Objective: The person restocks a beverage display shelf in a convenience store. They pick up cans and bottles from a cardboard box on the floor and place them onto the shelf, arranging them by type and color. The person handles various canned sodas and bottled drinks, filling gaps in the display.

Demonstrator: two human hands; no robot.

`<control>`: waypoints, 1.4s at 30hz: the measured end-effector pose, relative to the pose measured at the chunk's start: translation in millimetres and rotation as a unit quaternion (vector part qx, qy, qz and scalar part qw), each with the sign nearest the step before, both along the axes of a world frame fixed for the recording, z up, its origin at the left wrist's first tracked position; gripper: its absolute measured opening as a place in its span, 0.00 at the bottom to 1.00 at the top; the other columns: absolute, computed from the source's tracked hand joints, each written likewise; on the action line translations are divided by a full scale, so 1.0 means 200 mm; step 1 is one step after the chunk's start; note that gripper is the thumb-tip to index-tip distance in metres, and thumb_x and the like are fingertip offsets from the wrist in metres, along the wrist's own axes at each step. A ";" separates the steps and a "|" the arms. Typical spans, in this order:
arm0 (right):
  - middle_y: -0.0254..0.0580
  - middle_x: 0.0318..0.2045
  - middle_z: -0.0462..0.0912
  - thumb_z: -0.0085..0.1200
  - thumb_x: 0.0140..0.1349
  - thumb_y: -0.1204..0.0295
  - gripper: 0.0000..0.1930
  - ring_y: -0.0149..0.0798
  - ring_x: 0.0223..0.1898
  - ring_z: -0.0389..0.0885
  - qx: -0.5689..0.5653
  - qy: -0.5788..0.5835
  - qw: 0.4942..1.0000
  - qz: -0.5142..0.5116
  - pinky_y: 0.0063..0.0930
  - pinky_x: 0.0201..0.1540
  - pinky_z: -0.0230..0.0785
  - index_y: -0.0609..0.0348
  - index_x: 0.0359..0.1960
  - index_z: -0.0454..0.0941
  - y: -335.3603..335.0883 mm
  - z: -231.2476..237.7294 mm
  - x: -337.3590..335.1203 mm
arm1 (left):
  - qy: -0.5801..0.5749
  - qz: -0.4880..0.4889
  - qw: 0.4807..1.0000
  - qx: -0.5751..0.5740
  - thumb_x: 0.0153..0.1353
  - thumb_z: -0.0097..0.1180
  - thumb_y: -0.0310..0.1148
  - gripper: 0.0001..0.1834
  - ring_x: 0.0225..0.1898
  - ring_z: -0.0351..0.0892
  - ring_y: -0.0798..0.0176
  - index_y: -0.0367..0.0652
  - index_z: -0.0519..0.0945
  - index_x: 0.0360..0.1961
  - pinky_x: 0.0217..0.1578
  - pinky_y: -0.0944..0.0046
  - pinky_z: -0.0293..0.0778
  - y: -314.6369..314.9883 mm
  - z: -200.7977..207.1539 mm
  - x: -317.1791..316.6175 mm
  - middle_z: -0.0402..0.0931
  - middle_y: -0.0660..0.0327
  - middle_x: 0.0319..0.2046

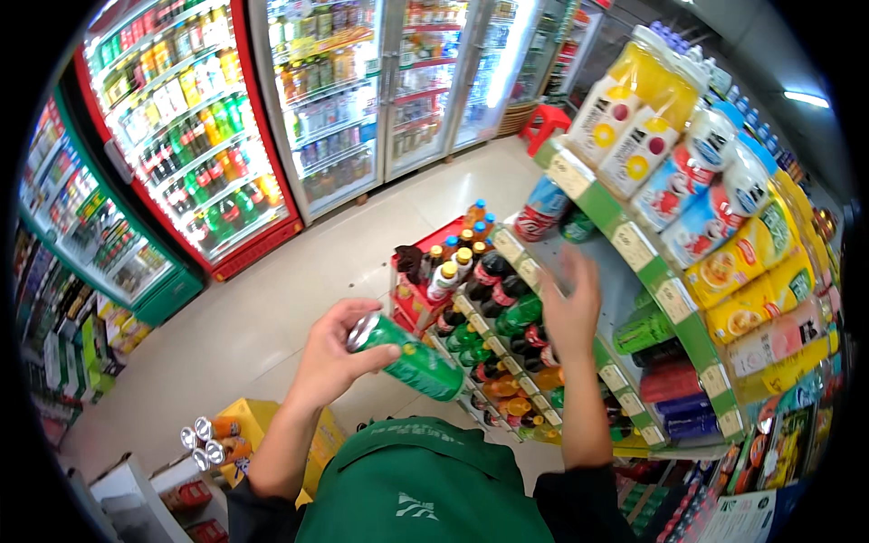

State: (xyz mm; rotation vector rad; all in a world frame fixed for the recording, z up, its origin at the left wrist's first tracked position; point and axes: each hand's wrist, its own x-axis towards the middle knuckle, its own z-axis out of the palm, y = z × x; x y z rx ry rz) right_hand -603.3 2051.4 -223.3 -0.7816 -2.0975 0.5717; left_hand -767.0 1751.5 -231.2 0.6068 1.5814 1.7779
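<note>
A green drink can (412, 360) lies tilted in the grip of my left hand (337, 348), its silver end toward the wrist side. My right hand (574, 303) is raised at the front of a shelf tier (602, 262); its fingers are apart, slightly blurred, and nothing shows in them. Just beyond that hand stand a dark green can (577, 226) and a blue-and-red can pack (543, 210). Farther along the same tier lies a bright green can pack (643, 329), with red and purple packs beside it.
Large bottles (634, 113) and yellow packs fill the upper shelf. Lower tiers hold soda bottles (520, 315). A red crate (405, 294) of bottles sits at the shelf's end. Lit drink fridges (181, 118) line the back. A yellow box (258, 421) and several orange cans (217, 427) stand at lower left.
</note>
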 end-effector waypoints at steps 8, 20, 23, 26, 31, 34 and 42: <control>0.46 0.53 0.85 0.78 0.53 0.60 0.44 0.38 0.54 0.84 -0.342 -0.173 0.841 0.382 0.34 0.58 0.76 0.62 0.71 0.70 -0.55 -0.04 0.07 | 0.054 -0.086 0.994 0.047 0.54 0.79 0.25 0.39 0.49 0.84 0.64 0.38 0.72 0.67 0.51 0.62 0.82 0.15 0.03 0.05 0.84 0.57 0.48; 0.53 0.56 0.80 0.73 0.49 0.75 0.38 0.56 0.57 0.80 0.013 -0.118 0.936 0.332 0.43 0.63 0.71 0.58 0.65 0.71 -0.45 -0.05 0.18 | 0.160 -0.165 0.964 0.134 0.48 0.80 0.21 0.60 0.72 0.70 0.52 0.40 0.56 0.79 0.69 0.51 0.69 0.13 -0.04 0.10 0.72 0.49 0.68; 0.49 0.55 0.78 0.67 0.42 0.85 0.38 0.58 0.61 0.76 0.171 -0.007 0.962 0.213 0.55 0.68 0.63 0.55 0.61 0.72 -0.23 -0.09 0.11 | 0.179 -0.080 0.975 0.101 0.54 0.78 0.27 0.56 0.72 0.70 0.50 0.40 0.56 0.79 0.70 0.49 0.68 0.08 -0.10 0.11 0.71 0.48 0.68; 0.50 0.58 0.77 0.60 0.44 0.90 0.37 0.59 0.66 0.73 0.175 0.030 0.979 0.099 0.56 0.74 0.58 0.55 0.60 0.71 -0.03 -0.08 0.07 | 0.139 -0.049 0.987 0.066 0.59 0.75 0.27 0.47 0.69 0.73 0.53 0.40 0.61 0.77 0.68 0.51 0.70 0.00 -0.19 0.13 0.75 0.49 0.65; 0.59 0.60 0.75 0.74 0.51 0.78 0.35 0.64 0.65 0.73 0.029 0.064 0.997 -0.026 0.48 0.69 0.66 0.63 0.61 0.71 0.23 -0.10 -0.03 | 0.110 -0.034 0.993 0.025 0.61 0.73 0.25 0.40 0.65 0.78 0.55 0.39 0.67 0.73 0.66 0.53 0.73 -0.09 -0.30 0.17 0.78 0.50 0.62; 0.64 0.62 0.74 0.79 0.50 0.69 0.40 0.64 0.64 0.72 0.078 0.092 0.990 -0.072 0.48 0.68 0.65 0.70 0.63 0.70 0.37 -0.18 -0.08 | 0.114 -0.028 0.993 0.009 0.61 0.71 0.23 0.39 0.64 0.78 0.56 0.40 0.68 0.72 0.66 0.53 0.73 -0.13 -0.33 0.18 0.79 0.50 0.61; 0.62 0.54 0.83 0.77 0.53 0.57 0.40 0.61 0.56 0.81 0.009 0.035 0.995 -0.090 0.47 0.60 0.73 0.69 0.61 0.73 0.42 -0.12 -0.16 | 0.127 -0.018 0.992 -0.015 0.61 0.70 0.23 0.36 0.63 0.79 0.56 0.41 0.71 0.71 0.65 0.54 0.74 -0.16 -0.37 0.18 0.80 0.50 0.61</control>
